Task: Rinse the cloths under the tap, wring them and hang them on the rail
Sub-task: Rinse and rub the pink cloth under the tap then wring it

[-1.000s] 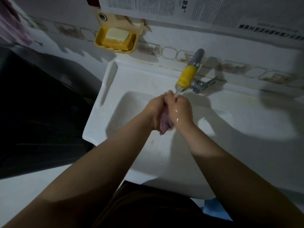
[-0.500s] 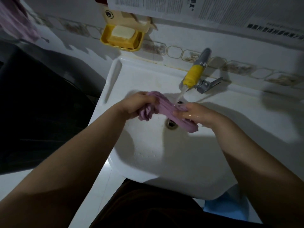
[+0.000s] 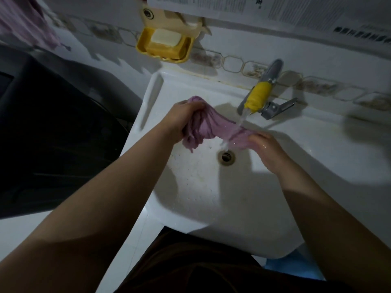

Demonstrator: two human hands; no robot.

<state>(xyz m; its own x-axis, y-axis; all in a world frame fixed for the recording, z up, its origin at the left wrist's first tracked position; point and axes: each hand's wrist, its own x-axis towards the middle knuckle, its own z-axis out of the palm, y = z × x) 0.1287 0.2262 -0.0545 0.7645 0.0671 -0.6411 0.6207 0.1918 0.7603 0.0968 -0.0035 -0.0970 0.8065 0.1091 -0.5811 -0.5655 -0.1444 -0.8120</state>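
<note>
A wet purple cloth (image 3: 213, 127) is stretched between both hands over the white sink (image 3: 211, 197). My left hand (image 3: 179, 119) grips its bunched left end, with loose folds hanging below the fist. My right hand (image 3: 266, 149) holds the right end, its fingers curled round the cloth. Water runs from the grey tap with a yellow sleeve (image 3: 258, 96) onto the cloth's right part and falls toward the drain (image 3: 226, 156). Another pink cloth (image 3: 27, 24) hangs at the top left; the rail itself is out of sight.
A yellow soap dish with a white bar (image 3: 165, 44) is fixed to the tiled wall above the sink. The tap's lever (image 3: 281, 106) points right. A dark appliance (image 3: 53, 127) stands to the left. Something blue (image 3: 296, 267) lies under the sink's front edge.
My hands, pressed together around the bunched cloth under the tap a second ago, have pulled apart. The cloth is now spread wider between them under the stream.
</note>
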